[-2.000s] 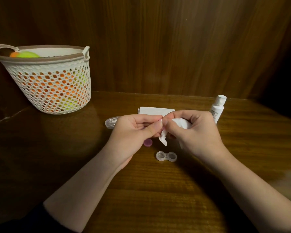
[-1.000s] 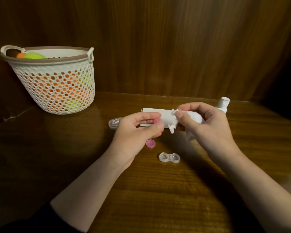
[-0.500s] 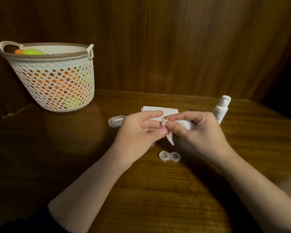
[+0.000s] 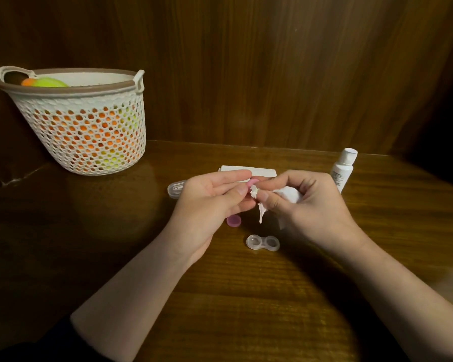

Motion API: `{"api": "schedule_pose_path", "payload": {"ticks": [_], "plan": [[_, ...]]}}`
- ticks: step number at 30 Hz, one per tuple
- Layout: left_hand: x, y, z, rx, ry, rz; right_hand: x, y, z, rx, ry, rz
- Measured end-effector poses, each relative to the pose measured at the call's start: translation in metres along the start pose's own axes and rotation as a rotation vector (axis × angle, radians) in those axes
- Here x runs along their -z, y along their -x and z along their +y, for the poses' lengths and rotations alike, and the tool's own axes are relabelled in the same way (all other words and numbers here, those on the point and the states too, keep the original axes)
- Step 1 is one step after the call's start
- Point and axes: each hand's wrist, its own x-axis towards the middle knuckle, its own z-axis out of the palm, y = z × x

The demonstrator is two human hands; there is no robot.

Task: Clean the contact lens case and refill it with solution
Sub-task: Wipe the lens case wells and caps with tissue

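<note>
My left hand [image 4: 212, 202] pinched a small pink cap [image 4: 253, 183] between thumb and fingertips, lifted above the table [image 4: 246, 309]. My right hand [image 4: 309, 205] was curled round a crumpled white tissue [image 4: 288, 194], its twisted tip pressed against the cap, so the two hands met just above the lens case.

I took the clear lens case [image 4: 263, 243] as my landmark. It lay open on the table, both wells uncovered, touched by neither hand; it sat just below and between my hands, nearer to my right wrist. A second pink cap [image 4: 233, 221] lay on the table just up and to the left of the case, partly tucked under my left hand. Behind the case, past my fingers, was a flat white packet [image 4: 246, 169]. Farther left of the case a small clear holder [image 4: 175, 188] peeped out beside my left hand. The white solution bottle [image 4: 343, 169] stood upright, capped, up and to the right of the case, just behind my right hand. Well off to the left of the case stood a white mesh basket [image 4: 89, 142] with orange and yellow-green things inside.
</note>
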Motion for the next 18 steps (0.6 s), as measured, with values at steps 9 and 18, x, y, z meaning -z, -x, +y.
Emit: {"api": "schedule_pose_path", "payload": {"ticks": [9,18], "plan": [[-0.0025,0.0042,0.0022,-0.069,-0.138,-0.011,-0.0004,0.0003,0.0019,-0.151,-0.351,-0.002],[-0.0042,0.0024,0.002,-0.017,-0.078,0.027,-0.0018,0.0028,0.0005,-0.032,-0.187,-0.053]]}}
